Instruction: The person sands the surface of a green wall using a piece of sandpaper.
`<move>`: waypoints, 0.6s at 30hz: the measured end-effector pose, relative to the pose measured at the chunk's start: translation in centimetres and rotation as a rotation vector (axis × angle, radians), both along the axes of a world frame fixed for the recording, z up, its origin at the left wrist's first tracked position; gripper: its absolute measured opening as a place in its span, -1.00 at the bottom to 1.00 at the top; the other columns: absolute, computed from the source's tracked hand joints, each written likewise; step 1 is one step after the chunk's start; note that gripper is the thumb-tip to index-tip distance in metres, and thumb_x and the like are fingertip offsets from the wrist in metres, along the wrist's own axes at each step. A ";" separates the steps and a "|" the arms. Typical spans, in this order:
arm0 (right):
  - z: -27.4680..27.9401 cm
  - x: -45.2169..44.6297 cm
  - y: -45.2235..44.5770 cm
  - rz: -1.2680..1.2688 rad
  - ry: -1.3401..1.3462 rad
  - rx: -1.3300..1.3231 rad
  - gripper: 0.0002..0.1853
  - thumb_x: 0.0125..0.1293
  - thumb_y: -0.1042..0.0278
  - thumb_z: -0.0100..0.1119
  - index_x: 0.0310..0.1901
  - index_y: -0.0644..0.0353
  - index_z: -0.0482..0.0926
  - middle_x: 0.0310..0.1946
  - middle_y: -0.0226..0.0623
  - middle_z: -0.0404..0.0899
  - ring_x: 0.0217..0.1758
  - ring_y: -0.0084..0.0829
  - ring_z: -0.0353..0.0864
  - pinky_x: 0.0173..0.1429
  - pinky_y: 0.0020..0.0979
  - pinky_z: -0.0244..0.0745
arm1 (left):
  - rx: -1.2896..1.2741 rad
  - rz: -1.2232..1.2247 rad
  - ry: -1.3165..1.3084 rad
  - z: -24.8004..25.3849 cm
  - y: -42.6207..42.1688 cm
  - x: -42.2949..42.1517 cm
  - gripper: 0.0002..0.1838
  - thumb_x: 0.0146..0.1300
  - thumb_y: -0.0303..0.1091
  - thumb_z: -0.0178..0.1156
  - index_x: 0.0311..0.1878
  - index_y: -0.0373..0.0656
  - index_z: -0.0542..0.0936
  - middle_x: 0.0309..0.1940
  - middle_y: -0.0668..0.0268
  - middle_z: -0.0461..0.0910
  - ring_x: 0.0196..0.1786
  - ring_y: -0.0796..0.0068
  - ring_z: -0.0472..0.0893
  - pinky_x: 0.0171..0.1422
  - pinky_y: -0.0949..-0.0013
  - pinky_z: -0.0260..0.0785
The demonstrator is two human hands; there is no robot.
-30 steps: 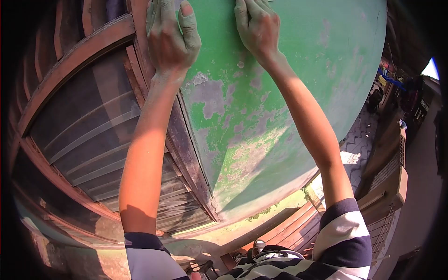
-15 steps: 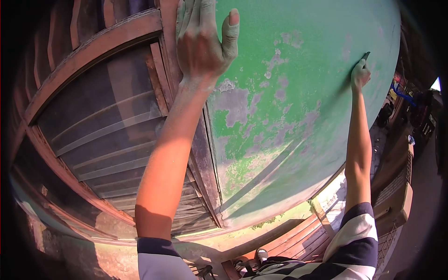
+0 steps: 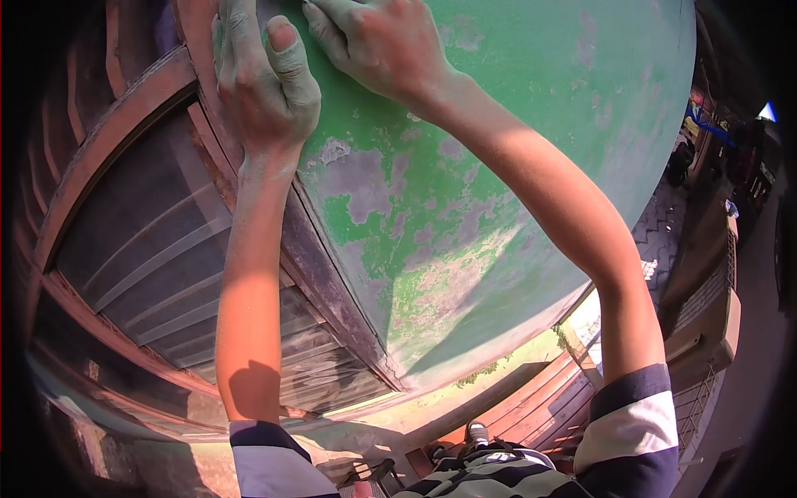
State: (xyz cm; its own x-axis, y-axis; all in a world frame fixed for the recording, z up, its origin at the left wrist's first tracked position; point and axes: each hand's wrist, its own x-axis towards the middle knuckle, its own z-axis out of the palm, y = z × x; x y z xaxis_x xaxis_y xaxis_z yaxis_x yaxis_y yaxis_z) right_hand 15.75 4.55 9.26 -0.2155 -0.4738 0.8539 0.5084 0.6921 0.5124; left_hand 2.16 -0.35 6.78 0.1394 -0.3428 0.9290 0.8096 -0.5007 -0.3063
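My left hand (image 3: 270, 91) is spread flat with dusty fingers, its thumb apart, against the wooden frame at the green wall's left edge. Close to its right, my right hand (image 3: 386, 41) is closed near the top of the view, over the wall. Its fingertips run out of view at the top, and what they hold is too hidden to make out. The green wall (image 3: 498, 166) has patches of peeled paint, the largest one just below my hands.
A louvred window (image 3: 158, 249) in a reddish wooden frame (image 3: 116, 108) fills the left. Below are wooden planks (image 3: 531, 407) and a shoe (image 3: 476, 432). A brown bench-like structure (image 3: 718, 332) stands at the right, with cluttered objects behind it.
My right hand has swung from far right on the wall to beside my left hand; the dark thin tool seen in it before is now hidden. The view has shifted, and my left hand appears further left.
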 end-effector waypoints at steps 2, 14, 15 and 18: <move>-1.4 -0.7 0.5 -0.050 -0.120 0.107 -0.55 0.38 0.39 0.18 0.24 0.43 0.57 0.26 0.12 0.58 0.40 0.03 0.52 0.49 -0.14 0.41 | 0.030 0.041 0.039 -0.1 0.7 -0.8 -0.28 0.69 0.07 -0.38 0.28 -0.48 0.47 0.35 -0.13 0.51 0.30 -0.23 0.54 0.33 0.02 0.40; 1.3 23.0 10.6 -0.528 0.974 -0.745 -0.51 0.55 -0.09 -0.09 0.14 0.02 0.74 0.03 -0.04 0.74 0.15 0.02 0.69 0.28 -0.10 0.54 | 0.040 0.165 0.037 0.3 0.4 -0.1 -0.43 0.52 -0.12 0.01 0.36 -0.43 0.50 0.35 -0.21 0.50 0.48 -0.23 0.42 0.60 -0.12 0.16; 1.1 22.1 9.6 -0.571 0.917 -0.778 -0.49 0.56 -0.10 -0.12 0.19 0.00 0.71 0.13 -0.06 0.71 0.24 -0.03 0.66 0.32 -0.12 0.52 | 0.023 0.204 0.036 0.2 -0.1 0.0 -0.43 0.50 -0.11 0.04 0.35 -0.40 0.51 0.35 -0.18 0.51 0.47 -0.23 0.43 0.60 -0.12 0.17; -1.1 15.4 6.4 -0.355 0.465 -0.332 -0.55 0.57 0.09 -0.02 0.36 0.02 0.58 0.38 -0.18 0.53 0.41 -0.07 0.54 0.39 -0.18 0.49 | 0.007 0.230 0.081 -0.1 -1.2 -0.1 -0.46 0.49 -0.16 0.06 0.35 -0.39 0.52 0.36 -0.14 0.51 0.46 -0.25 0.43 0.59 -0.11 0.19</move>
State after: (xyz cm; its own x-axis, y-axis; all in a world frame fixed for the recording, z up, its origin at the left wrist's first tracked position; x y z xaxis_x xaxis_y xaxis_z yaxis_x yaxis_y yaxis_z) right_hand 31.10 10.95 8.13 0.1156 -0.1387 0.9836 0.8507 0.5250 -0.0260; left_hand 2.02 -1.58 6.67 0.2884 -0.2997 0.9094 0.8747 -0.3039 -0.3775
